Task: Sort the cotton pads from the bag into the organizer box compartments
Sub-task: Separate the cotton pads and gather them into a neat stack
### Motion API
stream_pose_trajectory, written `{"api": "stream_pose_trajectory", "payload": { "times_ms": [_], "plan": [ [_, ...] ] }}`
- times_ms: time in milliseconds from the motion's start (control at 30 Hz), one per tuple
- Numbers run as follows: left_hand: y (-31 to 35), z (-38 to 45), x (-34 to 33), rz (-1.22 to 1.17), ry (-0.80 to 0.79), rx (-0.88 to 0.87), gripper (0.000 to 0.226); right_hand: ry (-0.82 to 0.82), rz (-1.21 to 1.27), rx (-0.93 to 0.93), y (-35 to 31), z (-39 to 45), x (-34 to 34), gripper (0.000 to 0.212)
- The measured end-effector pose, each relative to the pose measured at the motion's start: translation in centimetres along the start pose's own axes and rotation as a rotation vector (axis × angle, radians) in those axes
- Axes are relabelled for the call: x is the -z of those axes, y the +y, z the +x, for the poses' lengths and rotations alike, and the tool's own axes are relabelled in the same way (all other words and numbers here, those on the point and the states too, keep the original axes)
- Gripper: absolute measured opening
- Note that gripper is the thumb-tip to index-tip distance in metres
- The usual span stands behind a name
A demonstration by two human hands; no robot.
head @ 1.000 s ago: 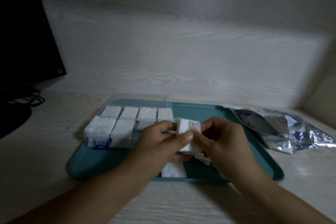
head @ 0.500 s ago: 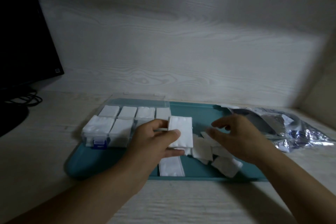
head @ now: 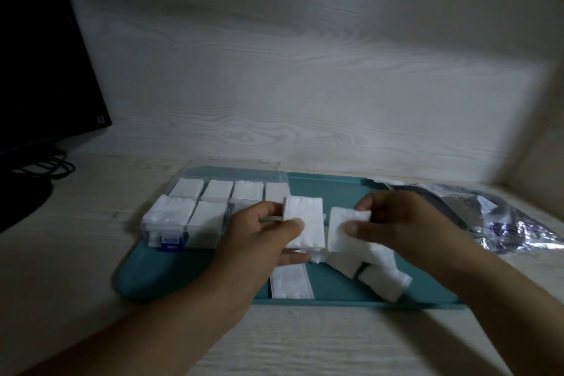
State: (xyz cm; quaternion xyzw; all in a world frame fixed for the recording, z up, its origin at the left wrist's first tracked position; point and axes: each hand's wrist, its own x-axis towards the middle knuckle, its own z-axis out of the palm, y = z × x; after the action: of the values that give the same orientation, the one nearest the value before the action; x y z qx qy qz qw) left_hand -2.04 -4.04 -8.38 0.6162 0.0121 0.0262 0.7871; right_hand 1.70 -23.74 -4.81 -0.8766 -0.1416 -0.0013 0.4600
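A small stack of cotton pads (head: 305,224) stands upright in my left hand (head: 259,241), pinched between my thumb on the near face and my fingers curled behind it, held just above the teal tray (head: 189,278); close beside it, my right hand (head: 406,223) pinches a single pad (head: 341,229) by its upper right corner between thumb and fingertips, the sheet hanging down and nearly touching the stack. Beneath my hands more loose pads lie on the tray: one flat pad (head: 291,281) near the front edge, and a jumbled heap (head: 381,275) under my right wrist, tilted and overlapping. The clear organizer box (head: 195,210) sits on the left part of the tray with its lid open behind it; the compartments I can see are packed with white pads, a back row of four and two larger ones in front, and a blue latch (head: 171,241) shows on its front wall; my left hand hides its right end. The crinkled silver bag (head: 500,220) lies at the tray's right end, partly on the pale wood-grain desk (head: 91,253). A dark monitor (head: 39,55) stands at the far left with black cables (head: 45,166) coiled at its foot.
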Motion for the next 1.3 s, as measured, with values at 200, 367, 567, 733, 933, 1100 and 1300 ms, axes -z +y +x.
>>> {"api": "stream_pose_trajectory", "payload": {
  "times_ms": [200, 367, 567, 733, 933, 1100, 1300],
  "plan": [
    [-0.2, 0.2, 0.1, 0.046, -0.028, 0.028, 0.019, -0.043, 0.444, 0.052, -1.2, -0.9, -1.2, 0.020],
    [-0.3, 0.2, 0.2, 0.081, -0.107, 0.037, 0.022, 0.064, 0.350, 0.102, -1.7, -1.2, -3.1, 0.019],
    [-0.4, 0.1, 0.4, 0.096, -0.157, 0.048, 0.024, 0.153, 0.236, 0.138, -1.4, -1.3, -3.7, 0.014],
    [-0.4, 0.5, 0.3, 0.052, -0.131, 0.094, 0.020, 0.178, 0.192, 0.148, -1.4, -1.5, -4.0, 0.014],
    [-0.5, 0.5, 0.3, 0.034, -0.126, 0.099, 0.021, 0.178, 0.146, 0.156, -1.4, -1.8, -4.1, 0.014],
    [-0.4, 0.1, 0.3, 0.068, -0.172, 0.039, 0.034, 0.185, 0.147, 0.163, -1.5, -2.0, -4.2, 0.013],
    [-0.5, 0.1, 0.3, 0.140, -0.132, 0.027, 0.028, 0.183, 0.192, 0.152, -1.4, -1.8, -4.2, 0.012]
  ]
}}
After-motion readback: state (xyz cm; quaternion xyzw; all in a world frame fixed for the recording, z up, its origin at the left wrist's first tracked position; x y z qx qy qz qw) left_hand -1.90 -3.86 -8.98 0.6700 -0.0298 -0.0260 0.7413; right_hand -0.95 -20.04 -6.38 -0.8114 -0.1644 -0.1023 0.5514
